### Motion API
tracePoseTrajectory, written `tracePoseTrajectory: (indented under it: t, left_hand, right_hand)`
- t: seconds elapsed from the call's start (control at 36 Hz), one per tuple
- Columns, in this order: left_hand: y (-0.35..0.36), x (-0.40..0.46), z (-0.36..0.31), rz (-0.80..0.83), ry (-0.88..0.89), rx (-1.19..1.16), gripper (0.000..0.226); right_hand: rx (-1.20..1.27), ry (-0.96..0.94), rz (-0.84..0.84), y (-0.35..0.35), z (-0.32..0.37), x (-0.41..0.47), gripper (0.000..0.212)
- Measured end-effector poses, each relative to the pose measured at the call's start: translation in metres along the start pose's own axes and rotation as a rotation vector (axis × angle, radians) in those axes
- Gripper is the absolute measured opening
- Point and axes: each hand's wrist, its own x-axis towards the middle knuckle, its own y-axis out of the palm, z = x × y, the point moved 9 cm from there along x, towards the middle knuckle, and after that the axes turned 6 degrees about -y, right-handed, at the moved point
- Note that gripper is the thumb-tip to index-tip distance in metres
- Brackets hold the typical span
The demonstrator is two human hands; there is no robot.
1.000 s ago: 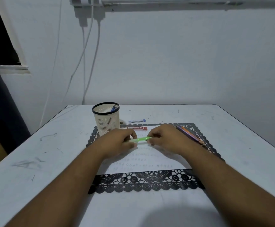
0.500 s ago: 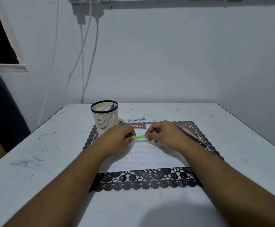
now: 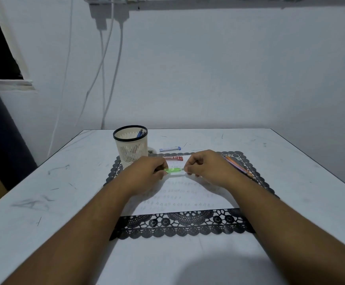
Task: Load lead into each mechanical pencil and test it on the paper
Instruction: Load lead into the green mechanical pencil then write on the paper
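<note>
I see the fingers (image 3: 161, 166) of my left hand (image 3: 147, 173) curled around one end of the green mechanical pencil (image 3: 173, 170), while my right hand (image 3: 205, 168) pinches its other end, so both are clamped on it. The pencil lies level between them, just above the top of the paper (image 3: 180, 194), apart from it as far as I can tell. Whether the right hand is pulling a cap, feeding lead or pressing the end, I cannot make out.

Outward from there, rows of small pencil marks already cover the paper, so I judge several tests done. A red lead case (image 3: 172, 158) lies just beyond the pencil, a blue-and-white one (image 3: 170, 149) further back on the table (image 3: 44, 192). Orange and purple pencils (image 3: 237, 166) rest on the black lace mat (image 3: 180, 225) beside my right hand; more stand in the mesh cup (image 3: 131, 145). I reckon the green one is mid-loading, its test still to come.
</note>
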Motion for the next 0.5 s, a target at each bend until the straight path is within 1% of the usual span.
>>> tracePoseTrajectory:
  t: [0.11, 0.17, 0.28, 0.39, 0.5]
  left_hand:
    - [-0.003, 0.000, 0.004, -0.010, -0.006, -0.008, 0.018]
    - [-0.003, 0.001, 0.006, -0.005, -0.012, -0.012, 0.017]
    - [-0.002, 0.002, 0.008, 0.003, -0.017, -0.004, 0.015]
    - [-0.002, 0.003, 0.004, 0.010, -0.011, 0.006, 0.019]
    - [-0.001, 0.001, 0.006, 0.011, -0.020, -0.006, 0.016]
  right_hand:
    - [0.000, 0.019, -0.028, -0.010, -0.005, 0.001, 0.011]
    - [0.025, 0.041, -0.041, -0.010, -0.011, 0.000, 0.012]
    - [0.082, 0.086, 0.001, 0.007, -0.020, -0.003, 0.010]
    - [-0.018, 0.048, 0.013, 0.011, -0.016, 0.000, 0.012]
    - [-0.019, 0.050, 0.006, 0.013, -0.018, -0.002, 0.008]
